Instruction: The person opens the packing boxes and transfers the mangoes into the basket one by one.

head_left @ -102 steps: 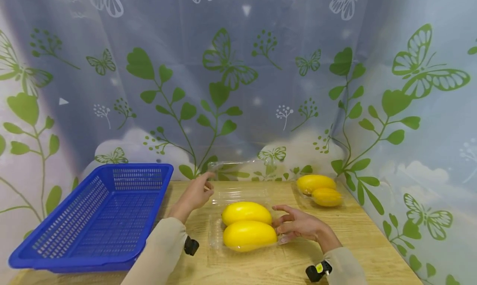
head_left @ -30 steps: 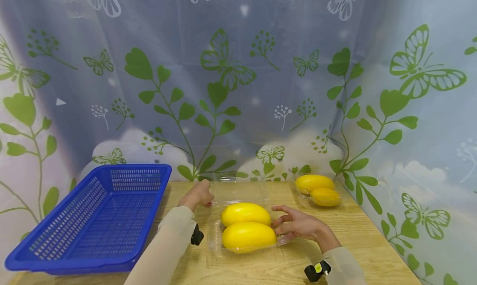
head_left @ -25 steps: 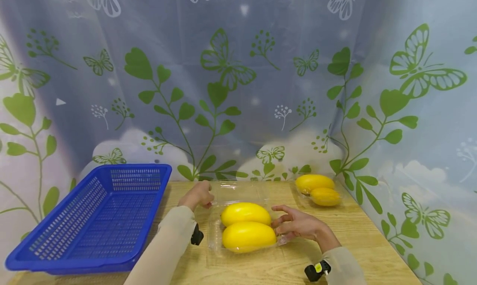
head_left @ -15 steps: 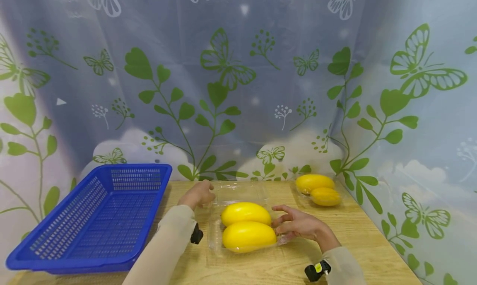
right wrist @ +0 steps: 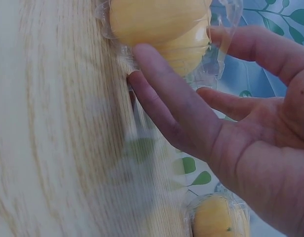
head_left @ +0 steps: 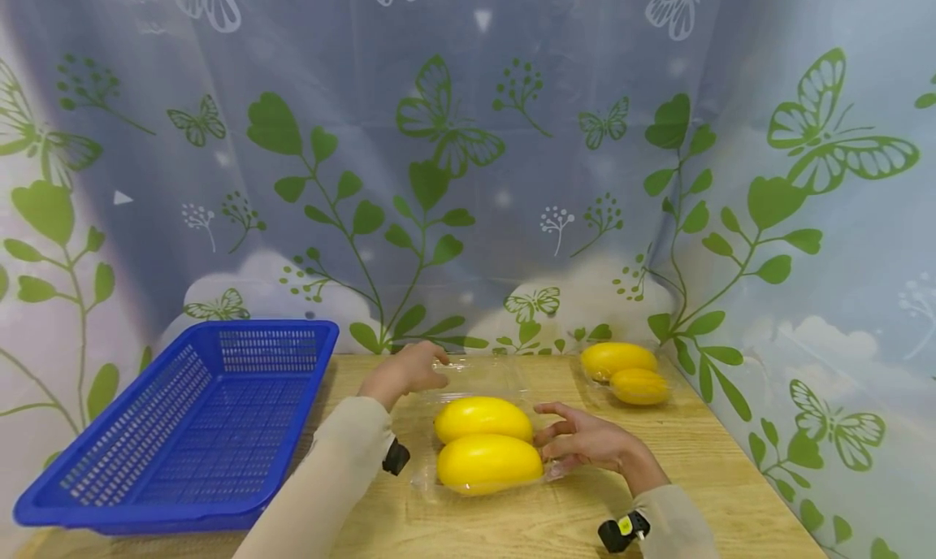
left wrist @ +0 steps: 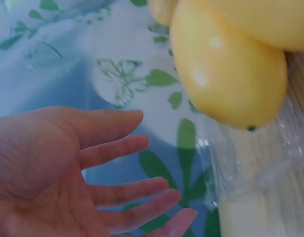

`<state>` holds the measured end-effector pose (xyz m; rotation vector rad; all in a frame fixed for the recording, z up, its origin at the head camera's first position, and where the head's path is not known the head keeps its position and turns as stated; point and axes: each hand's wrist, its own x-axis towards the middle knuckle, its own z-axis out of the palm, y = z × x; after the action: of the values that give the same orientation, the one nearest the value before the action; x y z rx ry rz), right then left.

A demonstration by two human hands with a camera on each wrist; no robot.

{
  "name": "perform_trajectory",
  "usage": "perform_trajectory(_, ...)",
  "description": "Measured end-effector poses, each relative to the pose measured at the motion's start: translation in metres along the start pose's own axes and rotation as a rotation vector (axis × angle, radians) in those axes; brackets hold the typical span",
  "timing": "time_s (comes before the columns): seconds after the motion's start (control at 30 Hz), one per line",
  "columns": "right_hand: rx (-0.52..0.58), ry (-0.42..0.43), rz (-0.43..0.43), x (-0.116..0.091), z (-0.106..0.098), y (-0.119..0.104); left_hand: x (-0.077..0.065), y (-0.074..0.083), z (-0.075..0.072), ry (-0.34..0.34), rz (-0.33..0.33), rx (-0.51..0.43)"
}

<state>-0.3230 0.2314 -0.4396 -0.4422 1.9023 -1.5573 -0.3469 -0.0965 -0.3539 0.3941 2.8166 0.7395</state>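
On my feed, the left hand (head_left: 409,372) reaches over the left part of a clear plastic lid (head_left: 486,376), fingers relaxed and mostly straight, holding nothing. Through the left wrist camera I see the same thing: thumb and 4 fingers extended and apart from the yellow fruit beyond them.

I find the right hand (head_left: 585,439) lower and nearer, its fingers spread and only loosely bent, the tips against the right side of the clear container (head_left: 424,471) — touching it, not wrapped round it.

That container sits on the wooden table (head_left: 424,535) between the 2 hands, its lid folded back flat behind it. In it I count 2 large yellow fruits, lying side by side: a rear fruit (head_left: 483,419) and a front fruit (head_left: 490,461).

Further out, to the right and toward the back, I have another clear pack (head_left: 673,384) — also with 2 yellow pieces, a smooth oval fruit (head_left: 614,360) and a smaller ribbed fruit (head_left: 639,387). Well to the left stands a blue slotted basket (head_left: 208,437). Behind it all hangs a curtain (head_left: 541,161) printed with green leaves and butterflies.
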Motion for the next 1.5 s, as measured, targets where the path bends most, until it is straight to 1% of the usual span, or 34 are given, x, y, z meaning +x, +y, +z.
perform_trajectory(0.23,-0.005,-0.005,-0.001,0.000,0.000,0.000,-0.014,0.023,0.001,-0.089,0.063,0.016)
perform_trajectory(0.47,0.002,0.001,0.001,0.000,0.000,-0.001,-0.023,0.042,0.008,-0.129,0.130,0.078)
perform_trajectory(0.6,0.004,0.001,0.002,0.001,0.001,0.000,-0.026,0.049,0.013,-0.158,0.178,0.087)
perform_trajectory(0.73,0.004,0.001,0.002,0.001,0.001,0.000,-0.029,0.053,0.019,-0.194,0.193,0.087)
perform_trajectory(0.8,0.007,0.003,0.004,0.001,0.000,0.000,-0.031,0.055,0.022,-0.209,0.196,0.098)
perform_trajectory(0.87,0.004,0.003,0.003,0.001,0.000,0.001,-0.033,0.058,0.025,-0.213,0.209,0.129)
perform_trajectory(0.93,0.002,0.005,0.003,0.001,-0.001,0.001,-0.035,0.062,0.027,-0.216,0.206,0.150)
perform_trajectory(1.13,-0.002,0.008,0.000,0.001,-0.001,0.003,-0.040,0.069,0.036,-0.244,0.161,0.200)
perform_trajectory(1.33,-0.005,-0.015,-0.005,0.001,0.000,0.002,-0.040,0.069,0.045,-0.255,0.148,0.254)
perform_trajectory(1.5,0.001,-0.021,-0.010,0.000,0.001,0.000,-0.038,0.068,0.049,-0.245,0.141,0.302)
